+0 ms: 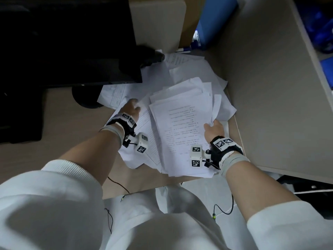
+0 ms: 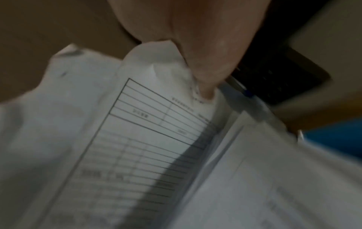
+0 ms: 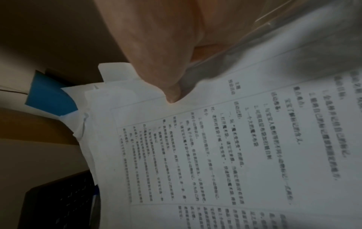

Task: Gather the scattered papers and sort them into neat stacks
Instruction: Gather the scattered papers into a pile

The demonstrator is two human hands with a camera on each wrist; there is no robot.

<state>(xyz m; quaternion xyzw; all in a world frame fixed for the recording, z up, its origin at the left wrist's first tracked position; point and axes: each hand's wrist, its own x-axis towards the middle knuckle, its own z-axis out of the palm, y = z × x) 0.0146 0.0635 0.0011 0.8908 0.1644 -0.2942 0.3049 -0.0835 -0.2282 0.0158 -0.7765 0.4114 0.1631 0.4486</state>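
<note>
A loose pile of white papers [image 1: 182, 112] covers the desk corner. The top sheet carries printed text [image 3: 235, 147]. My right hand [image 1: 213, 129] grips the right edge of the thick bundle, thumb on top [image 3: 172, 93]. My left hand [image 1: 132, 109] is at the pile's left side and pinches the upper edge of a sheet printed with a ruled table [image 2: 149, 139], which is lifted and curled between thumb and finger [image 2: 205, 77]. More sheets lie spread behind the pile [image 1: 187, 67] and under the monitor's edge.
A black monitor [image 1: 68, 40] on a round stand [image 1: 86, 96] is at the back left. A beige partition wall [image 1: 266, 83] closes the right side. A blue folder [image 1: 214, 20] and a pen [image 1: 183, 49] lie behind the papers. The desk's front edge [image 1: 144, 186] is near my lap.
</note>
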